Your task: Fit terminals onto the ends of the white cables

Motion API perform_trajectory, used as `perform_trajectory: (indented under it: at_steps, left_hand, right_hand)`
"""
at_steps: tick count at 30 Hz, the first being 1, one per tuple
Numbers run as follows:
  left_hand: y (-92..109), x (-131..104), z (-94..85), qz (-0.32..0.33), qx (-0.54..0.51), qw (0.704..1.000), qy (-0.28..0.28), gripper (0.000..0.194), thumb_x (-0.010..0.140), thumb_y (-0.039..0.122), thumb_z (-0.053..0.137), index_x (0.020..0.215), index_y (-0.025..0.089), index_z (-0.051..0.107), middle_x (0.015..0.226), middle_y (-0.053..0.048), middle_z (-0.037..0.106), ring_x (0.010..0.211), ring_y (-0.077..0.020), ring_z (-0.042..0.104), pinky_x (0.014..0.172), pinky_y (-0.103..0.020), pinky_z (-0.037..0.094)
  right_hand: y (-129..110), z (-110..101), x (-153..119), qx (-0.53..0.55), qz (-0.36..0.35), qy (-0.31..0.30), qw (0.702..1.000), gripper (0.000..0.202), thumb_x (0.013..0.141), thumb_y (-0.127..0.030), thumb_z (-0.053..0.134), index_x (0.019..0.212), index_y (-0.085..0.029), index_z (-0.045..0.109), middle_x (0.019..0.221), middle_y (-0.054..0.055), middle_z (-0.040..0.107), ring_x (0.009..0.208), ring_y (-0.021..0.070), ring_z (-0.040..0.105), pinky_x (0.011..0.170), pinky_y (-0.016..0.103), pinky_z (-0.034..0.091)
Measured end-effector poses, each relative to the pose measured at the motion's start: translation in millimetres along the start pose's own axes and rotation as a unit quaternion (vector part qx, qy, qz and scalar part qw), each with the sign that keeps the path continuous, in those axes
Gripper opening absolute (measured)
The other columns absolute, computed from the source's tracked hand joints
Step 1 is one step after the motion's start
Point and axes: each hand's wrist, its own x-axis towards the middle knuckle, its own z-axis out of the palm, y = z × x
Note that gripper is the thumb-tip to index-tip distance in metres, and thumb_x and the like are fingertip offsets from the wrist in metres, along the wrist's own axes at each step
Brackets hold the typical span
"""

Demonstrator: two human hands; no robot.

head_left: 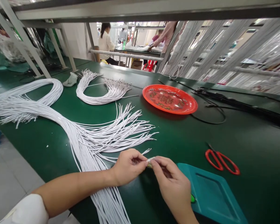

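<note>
My left hand (130, 165) is closed in a pinch on the end of a white wire. Opposite it, fingertips almost meeting, my right hand (172, 183) pinches a small whitish-yellow piece (149, 162) at that wire end; its details are too small to make out. A large bundle of white wires (84, 143) runs beneath my left forearm, with the loose ends fanned out beyond my left hand. Close to my right wrist lies a teal plastic tray (224, 202), partly hidden by the hand, with a bright green object (192, 198) at its edge.
Red-handled scissors (221, 160) lie on the green tabletop (259, 149) at right. Farther back are a red oval tray (170, 99), black cables (242, 105) and a curved white wire bundle (95, 96). A metal shelf beam (140, 11) crosses overhead. Other people work in the background.
</note>
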Motion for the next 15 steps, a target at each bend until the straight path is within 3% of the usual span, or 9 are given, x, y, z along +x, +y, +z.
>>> perform_trajectory:
  at_steps: [4,7,11,15]
  left_hand:
    - [-3.1,-1.0,-0.6,0.000,0.017,1.000,-0.011,0.015,0.070,0.026,0.059,0.071,0.012,0.063,0.067,-0.002,0.057,0.058,-0.0083,0.049,0.052,-0.018,0.039]
    - [-3.9,-0.1,-0.5,-0.016,0.004,1.000,-0.005,0.016,0.071,0.027,0.058,0.072,0.012,0.063,0.067,-0.002,0.058,0.058,-0.0087,0.050,0.053,-0.018,0.040]
    - [-0.4,3.8,-1.1,-0.050,-0.021,0.998,0.013,0.017,0.071,0.027,0.059,0.072,0.011,0.061,0.065,-0.002,0.059,0.057,-0.0090,0.050,0.054,-0.019,0.041]
    - [1.8,5.9,-1.7,-0.060,-0.037,0.997,0.025,0.017,0.071,0.028,0.059,0.072,0.011,0.061,0.064,-0.002,0.057,0.056,-0.0088,0.049,0.054,-0.020,0.041]
  right_hand:
    - [5.7,3.4,-2.0,-0.139,-0.158,0.037,0.977,0.008,0.077,-0.024,0.051,0.076,-0.018,0.056,0.079,0.007,0.062,0.065,0.0139,0.058,0.055,0.025,0.047]
    - [7.9,4.3,-2.3,-0.154,-0.208,0.032,0.965,0.005,0.079,-0.022,0.050,0.078,-0.019,0.053,0.080,0.007,0.060,0.068,0.0134,0.058,0.056,0.024,0.047]
    - [4.5,2.4,-2.1,-0.098,-0.193,0.006,0.976,0.003,0.079,-0.020,0.048,0.076,-0.021,0.049,0.078,0.005,0.058,0.068,0.0129,0.057,0.056,0.024,0.047]
    - [3.5,-0.1,-3.3,-0.023,-0.080,0.017,0.996,0.006,0.078,-0.023,0.049,0.074,-0.020,0.051,0.079,0.004,0.058,0.067,0.0132,0.057,0.057,0.024,0.049]
